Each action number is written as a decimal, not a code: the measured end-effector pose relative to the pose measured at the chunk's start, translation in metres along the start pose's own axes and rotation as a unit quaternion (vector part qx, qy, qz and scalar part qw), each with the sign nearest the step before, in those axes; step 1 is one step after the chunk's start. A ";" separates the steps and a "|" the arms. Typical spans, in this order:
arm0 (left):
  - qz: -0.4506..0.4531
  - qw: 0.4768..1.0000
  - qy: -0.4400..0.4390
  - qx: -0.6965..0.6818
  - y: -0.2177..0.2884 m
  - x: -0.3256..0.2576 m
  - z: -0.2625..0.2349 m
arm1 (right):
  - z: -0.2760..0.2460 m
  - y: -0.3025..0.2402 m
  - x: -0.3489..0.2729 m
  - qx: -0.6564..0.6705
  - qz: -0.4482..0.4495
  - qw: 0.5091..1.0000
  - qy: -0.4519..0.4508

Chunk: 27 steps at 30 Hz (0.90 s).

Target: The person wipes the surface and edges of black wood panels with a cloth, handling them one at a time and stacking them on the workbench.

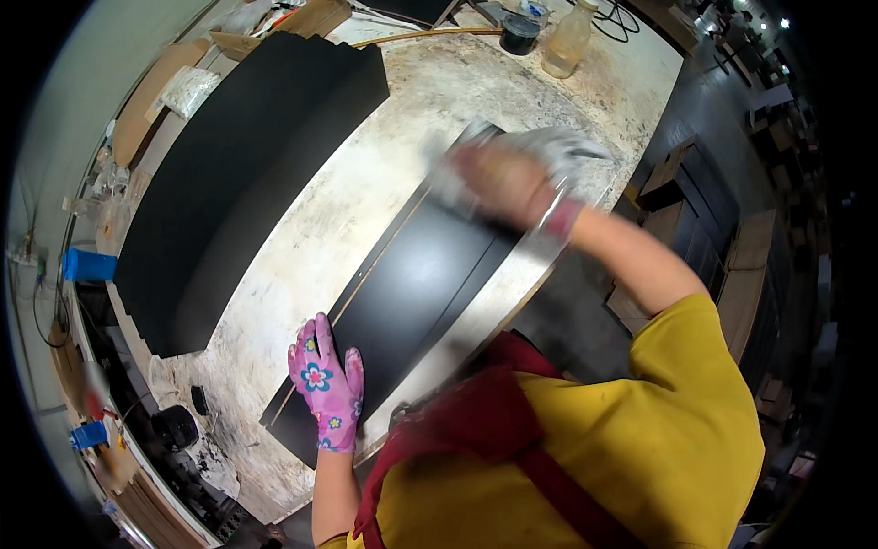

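A long black panel (416, 270) with a thin pale groove near its far edge lies slantwise along the table's near edge. My left hand (328, 380), in a pink glove with flowers, rests flat on the panel's lower left end, fingers stretched out. Over the upper right end is my right hand (512, 183), gloved and smeared by motion. It presses a whitish-grey rag (565, 148) on the panel, and the rag spreads out on both sides of the hand. The right fingers themselves are blurred.
A stack of black panels (247, 183) covers the table's left side. At the back stand a cloudy bottle (569, 41) and a dark cup (519, 35). A black round container (174, 427) sits at the lower left. Cartons (672, 174) stand on the floor to the right.
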<state>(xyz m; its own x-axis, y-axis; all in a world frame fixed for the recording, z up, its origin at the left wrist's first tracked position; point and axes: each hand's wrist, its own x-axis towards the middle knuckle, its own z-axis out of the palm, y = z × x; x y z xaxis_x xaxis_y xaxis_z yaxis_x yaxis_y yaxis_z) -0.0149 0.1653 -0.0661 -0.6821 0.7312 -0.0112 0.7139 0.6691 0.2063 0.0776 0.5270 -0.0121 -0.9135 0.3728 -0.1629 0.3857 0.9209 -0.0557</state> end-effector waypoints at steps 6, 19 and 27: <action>0.020 1.000 -0.006 0.005 0.004 -0.001 0.001 | 0.040 0.106 0.022 0.128 0.194 0.968 0.089; 0.055 0.996 0.020 0.070 -0.007 0.001 -0.016 | 0.029 0.129 -0.044 0.411 0.167 0.890 0.103; 0.268 0.960 0.077 -0.036 0.009 -0.032 0.033 | 0.045 0.026 -0.029 -0.078 -0.201 0.976 -0.019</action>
<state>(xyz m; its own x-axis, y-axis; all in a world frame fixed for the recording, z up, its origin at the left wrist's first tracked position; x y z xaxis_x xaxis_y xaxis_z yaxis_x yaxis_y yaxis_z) 0.0185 0.1521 -0.0963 -0.2398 0.9356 0.2589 0.9597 0.1883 0.2085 0.1203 0.5345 -0.0533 -0.9805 -0.0244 -0.1951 -0.0302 0.9992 0.0266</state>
